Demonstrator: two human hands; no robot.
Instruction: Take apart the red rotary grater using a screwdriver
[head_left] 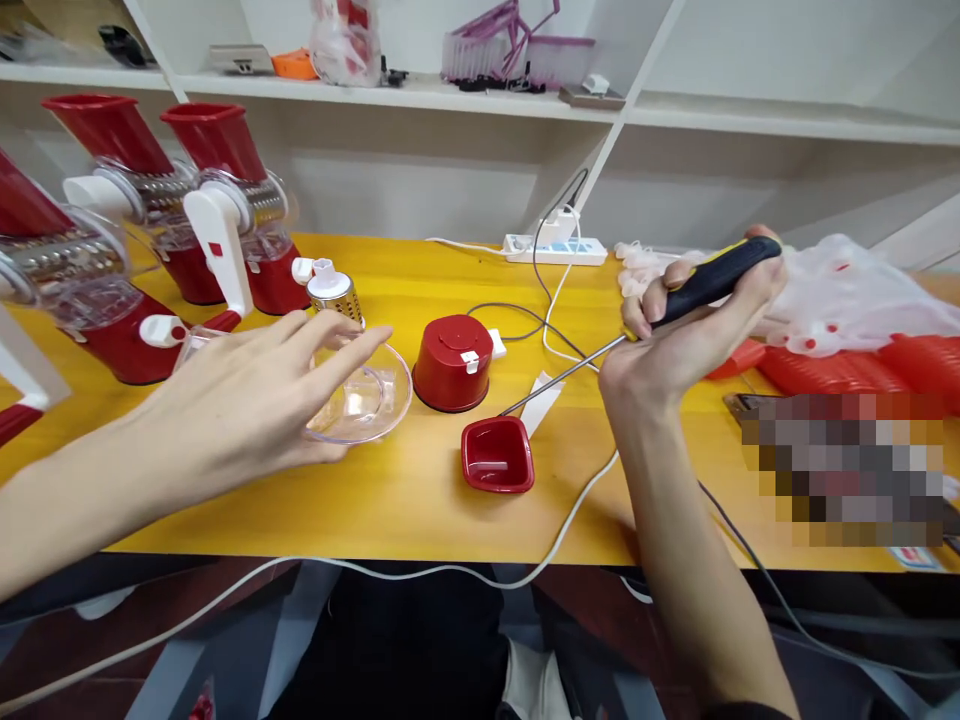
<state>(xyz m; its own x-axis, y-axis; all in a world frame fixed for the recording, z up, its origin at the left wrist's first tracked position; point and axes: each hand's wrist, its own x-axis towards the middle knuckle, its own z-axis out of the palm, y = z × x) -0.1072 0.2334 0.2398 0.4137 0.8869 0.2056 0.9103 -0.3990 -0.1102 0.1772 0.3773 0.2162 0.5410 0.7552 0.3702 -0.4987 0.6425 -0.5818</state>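
My left hand [262, 390] is spread over a clear plastic part [394, 400] with a round rim, its fingers stretched out and covering much of it. Whether the fingers touch the plastic is unclear. Wrapped round the black and yellow handle of a screwdriver [716, 280] is my right hand [675, 355], raised above the table. The long metal shaft slants down to the left, its tip close to the rim of a red square cup [497, 470]. Behind that cup stands a round red base [452, 365], upside down. A metal grater drum [335, 295] with a white top is just beyond my left fingers.
Several red rotary graters [217, 190] crowd the left. A power strip [555, 248] and loose cables lie at the back; a white cable [551, 550] crosses the front edge. Plastic bags [840, 290], red parts [825, 370] and a blurred-out flat item [847, 465] occupy the right.
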